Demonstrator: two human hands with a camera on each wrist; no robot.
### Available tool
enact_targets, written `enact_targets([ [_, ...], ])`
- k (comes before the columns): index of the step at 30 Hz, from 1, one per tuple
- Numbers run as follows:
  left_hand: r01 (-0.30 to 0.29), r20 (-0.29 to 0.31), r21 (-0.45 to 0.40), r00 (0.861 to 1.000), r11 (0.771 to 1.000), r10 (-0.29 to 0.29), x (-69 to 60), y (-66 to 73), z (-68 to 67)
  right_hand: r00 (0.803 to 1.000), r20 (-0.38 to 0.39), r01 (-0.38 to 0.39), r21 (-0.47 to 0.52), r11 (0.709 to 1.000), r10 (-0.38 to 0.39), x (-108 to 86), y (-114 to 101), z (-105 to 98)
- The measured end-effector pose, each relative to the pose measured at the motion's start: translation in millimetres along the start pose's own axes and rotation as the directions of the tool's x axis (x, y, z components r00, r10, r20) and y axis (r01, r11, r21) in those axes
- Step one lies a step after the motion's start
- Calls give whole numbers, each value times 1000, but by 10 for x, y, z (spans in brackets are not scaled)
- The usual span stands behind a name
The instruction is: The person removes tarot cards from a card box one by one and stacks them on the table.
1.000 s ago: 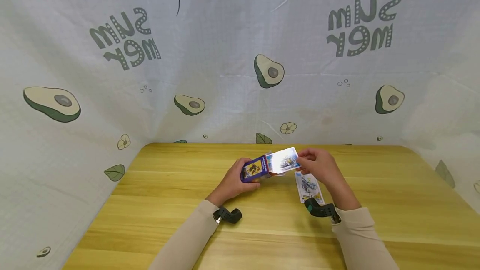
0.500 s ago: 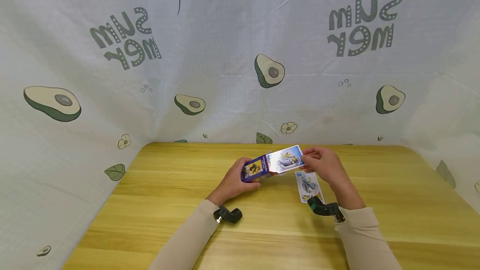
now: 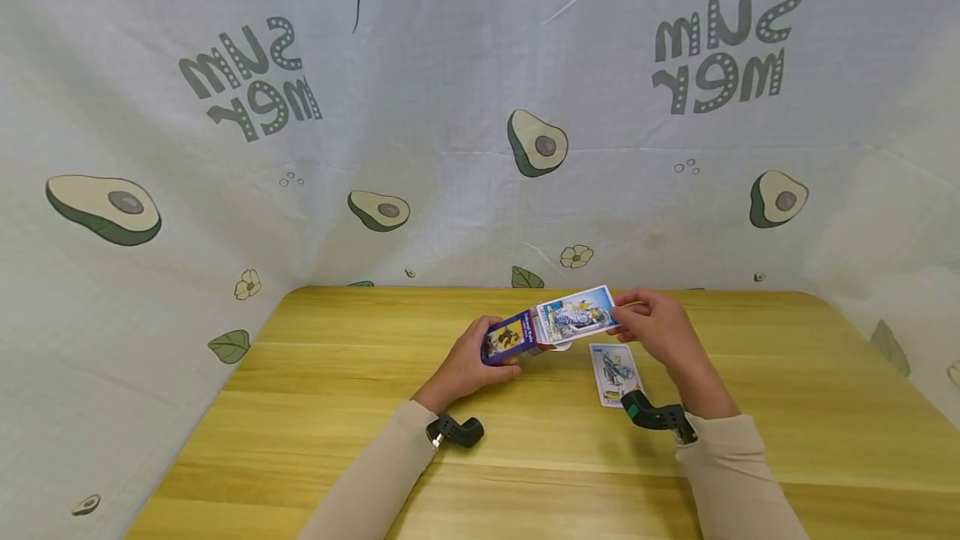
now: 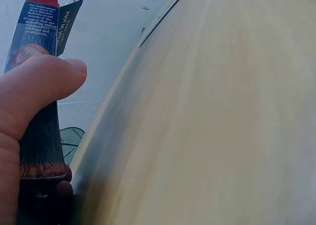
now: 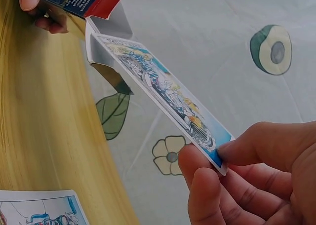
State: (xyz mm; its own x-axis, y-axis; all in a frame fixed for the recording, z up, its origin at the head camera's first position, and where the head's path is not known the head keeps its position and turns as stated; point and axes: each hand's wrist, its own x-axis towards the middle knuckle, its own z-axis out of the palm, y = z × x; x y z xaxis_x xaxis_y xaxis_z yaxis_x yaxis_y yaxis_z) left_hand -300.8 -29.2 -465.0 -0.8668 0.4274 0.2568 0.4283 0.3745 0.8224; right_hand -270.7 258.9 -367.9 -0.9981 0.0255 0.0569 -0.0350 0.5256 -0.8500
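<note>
The left hand (image 3: 470, 363) grips a small dark blue card box (image 3: 506, 339) above the table, its flaps open toward the right. In the left wrist view the thumb lies across the box's printed side (image 4: 37, 32). Between thumb and fingers, the right hand (image 3: 660, 332) pinches the outer end of an illustrated card (image 3: 577, 315). In the right wrist view that card (image 5: 163, 92) slants from the box's open mouth down to the right fingertips; whether its inner end is still inside cannot be told. Another card (image 3: 617, 372) lies face up on the table beneath the right wrist.
The wooden table (image 3: 540, 482) extends beneath both arms. A pale curtain (image 3: 450, 107) with avocado prints hangs behind it and at both sides. Black curved devices are strapped at the left wrist (image 3: 459, 430) and the right wrist (image 3: 652, 413).
The right hand has moved right, drawing the pinched card farther out from the box. The left hand and its box have stayed nearly still, as has the card on the table.
</note>
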Motion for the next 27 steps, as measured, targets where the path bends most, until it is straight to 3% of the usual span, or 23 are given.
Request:
enact_targets([
  [20, 0, -4, 7, 1000, 1000, 0, 2, -3, 4, 999, -43, -1, 19, 1000, 2, -37, 25, -91],
  [23, 7, -4, 15, 1000, 1000, -7, 4, -16, 5, 999, -52, -9, 21, 1000, 10, -31, 105, -117],
  [27, 1, -5, 12, 1000, 1000, -1, 11, -18, 8, 997, -72, -34, 42, 999, 37, 114, 398, -149],
])
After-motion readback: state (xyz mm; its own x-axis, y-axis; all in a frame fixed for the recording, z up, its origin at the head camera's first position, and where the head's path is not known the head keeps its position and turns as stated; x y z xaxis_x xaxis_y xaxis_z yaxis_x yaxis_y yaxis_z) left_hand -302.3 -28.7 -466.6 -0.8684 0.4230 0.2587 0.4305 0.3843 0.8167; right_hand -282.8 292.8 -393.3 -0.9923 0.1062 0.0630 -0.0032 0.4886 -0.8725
